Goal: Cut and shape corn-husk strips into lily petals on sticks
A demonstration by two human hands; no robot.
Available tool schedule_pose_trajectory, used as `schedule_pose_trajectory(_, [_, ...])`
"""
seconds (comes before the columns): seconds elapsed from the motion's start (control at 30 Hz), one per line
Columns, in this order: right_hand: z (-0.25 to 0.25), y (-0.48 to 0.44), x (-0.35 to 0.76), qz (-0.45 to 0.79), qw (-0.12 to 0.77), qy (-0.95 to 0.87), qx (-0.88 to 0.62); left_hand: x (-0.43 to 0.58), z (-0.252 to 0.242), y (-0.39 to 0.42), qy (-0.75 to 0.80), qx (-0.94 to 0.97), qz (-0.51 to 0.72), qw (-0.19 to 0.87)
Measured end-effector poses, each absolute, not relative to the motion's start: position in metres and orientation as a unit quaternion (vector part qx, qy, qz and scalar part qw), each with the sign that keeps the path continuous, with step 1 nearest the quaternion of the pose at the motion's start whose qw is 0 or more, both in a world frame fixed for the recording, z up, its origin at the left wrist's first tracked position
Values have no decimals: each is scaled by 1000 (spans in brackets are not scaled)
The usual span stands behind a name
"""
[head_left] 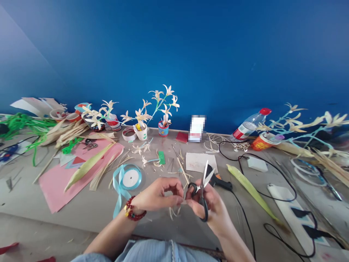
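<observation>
Near the table's front, my left hand (160, 194), with a red bead bracelet (133, 209) at the wrist, pinches a small pale piece (184, 202) between thumb and fingers. The fingertips of my right hand (208, 203) meet it at the same piece. Black-handled scissors (204, 187) hang in my right hand, blades apart and pointing up. Behind them lies a black-handled tool (222, 182) with a cable. A roll of light blue ribbon (138, 176) lies to the left of my left hand. Thin pale strips lie beneath my hands.
Cups with pale flowers (141, 131) stand along the blue wall. Pink paper (58, 185) and green-yellow husks (87, 168) lie left. On the right are a plastic bottle (249, 125), another husk (252, 191), a white power strip (290, 218) and black cables.
</observation>
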State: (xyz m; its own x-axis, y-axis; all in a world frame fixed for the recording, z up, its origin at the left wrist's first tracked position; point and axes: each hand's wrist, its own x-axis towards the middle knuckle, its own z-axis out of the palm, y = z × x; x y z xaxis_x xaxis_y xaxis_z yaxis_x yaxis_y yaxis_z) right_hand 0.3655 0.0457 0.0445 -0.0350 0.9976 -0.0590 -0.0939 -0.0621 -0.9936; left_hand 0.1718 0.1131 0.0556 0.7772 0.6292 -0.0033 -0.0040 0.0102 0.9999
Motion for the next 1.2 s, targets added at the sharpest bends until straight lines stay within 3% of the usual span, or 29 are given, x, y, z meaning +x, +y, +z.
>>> schedule_pose_trajectory(0.13, [44,42,367,540,497,-471,-490,178,58,114,278,704,307,577])
schedule_pose_trajectory(0.33, [40,40,359,493,597,-371,-512,180,54,100,354,690,504,379])
schedule_pose_trajectory(0.5, [42,40,353,459,596,-392,-529,189,49,86,335,686,425,487])
schedule_pose_trajectory(0.8, [46,34,353,429,589,-424,-538,198,41,85,319,568,416,635])
schedule_pose_trajectory(1.03, [36,37,364,448,559,-436,-546,182,54,91,324,652,413,547])
schedule_pose_trajectory(1.2, [3,29,384,385,416,-527,-633,163,59,95,312,643,477,511])
